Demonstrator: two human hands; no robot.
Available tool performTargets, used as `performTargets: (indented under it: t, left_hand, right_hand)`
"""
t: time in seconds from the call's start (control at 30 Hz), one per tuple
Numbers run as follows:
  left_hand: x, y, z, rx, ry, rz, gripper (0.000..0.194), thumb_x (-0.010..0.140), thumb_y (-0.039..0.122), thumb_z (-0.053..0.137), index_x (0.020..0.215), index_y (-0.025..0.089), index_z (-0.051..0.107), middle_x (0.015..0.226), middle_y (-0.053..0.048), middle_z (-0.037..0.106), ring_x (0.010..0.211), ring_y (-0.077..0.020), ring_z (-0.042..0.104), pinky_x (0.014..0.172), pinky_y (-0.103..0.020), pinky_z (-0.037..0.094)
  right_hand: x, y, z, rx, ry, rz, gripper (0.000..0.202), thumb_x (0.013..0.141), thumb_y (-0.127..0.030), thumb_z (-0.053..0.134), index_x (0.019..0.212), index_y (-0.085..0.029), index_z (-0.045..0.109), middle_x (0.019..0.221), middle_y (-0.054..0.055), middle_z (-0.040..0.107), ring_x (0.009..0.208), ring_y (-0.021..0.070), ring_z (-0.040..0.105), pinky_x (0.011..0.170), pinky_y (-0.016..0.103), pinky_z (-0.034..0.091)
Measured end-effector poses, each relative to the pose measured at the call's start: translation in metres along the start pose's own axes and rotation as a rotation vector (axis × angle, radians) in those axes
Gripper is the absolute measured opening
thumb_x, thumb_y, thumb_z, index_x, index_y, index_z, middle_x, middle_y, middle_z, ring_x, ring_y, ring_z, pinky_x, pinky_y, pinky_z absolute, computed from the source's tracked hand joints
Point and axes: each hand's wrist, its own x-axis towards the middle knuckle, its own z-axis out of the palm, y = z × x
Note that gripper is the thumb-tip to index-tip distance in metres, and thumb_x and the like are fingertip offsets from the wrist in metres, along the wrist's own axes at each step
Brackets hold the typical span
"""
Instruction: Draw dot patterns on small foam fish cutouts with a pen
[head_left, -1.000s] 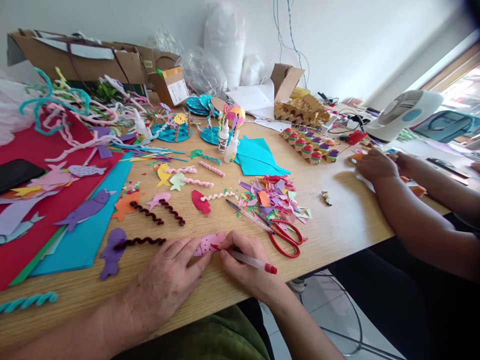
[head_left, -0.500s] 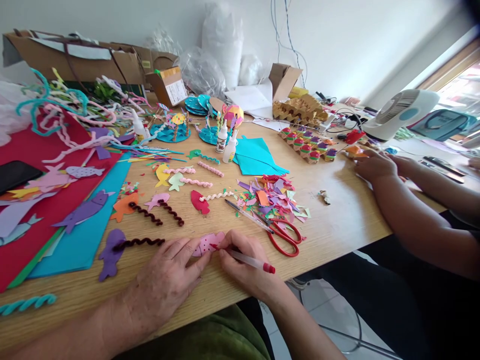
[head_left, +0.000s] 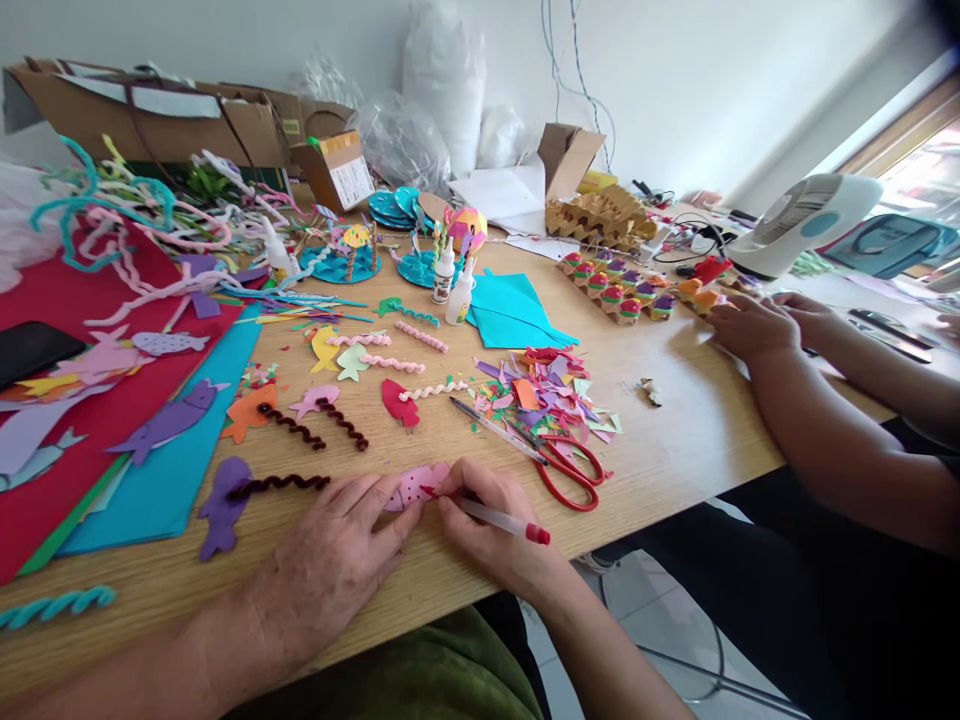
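A pink paper fish (head_left: pixel 415 487) with small red dots lies near the table's front edge. My left hand (head_left: pixel 341 550) presses its fingertips on the fish's left and lower edge. Closed round a red pen (head_left: pixel 499 518), my right hand (head_left: pixel 487 520) holds the tip on the fish's right part. Left of my left hand is a purple paper fish (head_left: pixel 225 505) with a dark brown twisted stem (head_left: pixel 289 484). Further back lie orange, pink, red, yellow and green fish, most with twisted stems.
Red-handled scissors (head_left: pixel 574 475), another pen (head_left: pixel 495 428) and paper scraps (head_left: pixel 536 395) lie right of centre. Glue bottles (head_left: pixel 459 297) stand behind. Coloured sheets (head_left: pixel 161 490) cover the left. At right, another person's hands (head_left: pixel 757 325) work near painted egg-carton cups (head_left: pixel 611 287).
My hands and the red pen have hardly moved. At the right, the other person's hands have shifted slightly, and orange carton cups show more beside them.
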Motion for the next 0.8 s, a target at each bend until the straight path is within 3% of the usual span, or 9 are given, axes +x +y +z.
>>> performTargets:
  t: [0.23,0.4,0.8]
  left_hand:
    - [-0.0001,0.0010,0.0010,-0.011,-0.027,0.006,0.036,0.090,0.012,0.039,0.122,0.013,0.055,0.115,-0.016,0.057,0.105,-0.0276,0.052,0.085,-0.045,0.049]
    - [-0.0022,0.0022,0.0040,-0.020,0.014,-0.032,0.036,0.089,0.013,0.043,0.122,0.016,0.055,0.116,-0.014,0.057,0.105,-0.0276,0.052,0.087,-0.045,0.047]
    - [-0.0004,0.0003,0.0004,-0.005,-0.052,0.015,0.036,0.091,0.012,0.039,0.123,0.012,0.054,0.116,-0.017,0.057,0.107,-0.0287,0.051,0.085,-0.047,0.049]
  right_hand:
    - [0.0014,-0.0007,-0.0014,-0.005,-0.007,-0.001,0.010,0.071,-0.011,0.049,0.065,-0.020,0.049,0.057,-0.005,0.053,0.050,0.0091,0.046,0.049,0.019,0.032]
    - [0.0006,0.0005,-0.0006,-0.002,0.006,-0.006,0.010,0.071,-0.011,0.049,0.066,-0.020,0.049,0.057,-0.005,0.053,0.049,0.0088,0.045,0.049,0.018,0.031]
    - [0.0008,0.0006,-0.0010,0.004,-0.015,0.004,0.010,0.072,-0.012,0.050,0.066,-0.020,0.050,0.058,-0.005,0.053,0.050,0.0085,0.044,0.049,0.018,0.030]
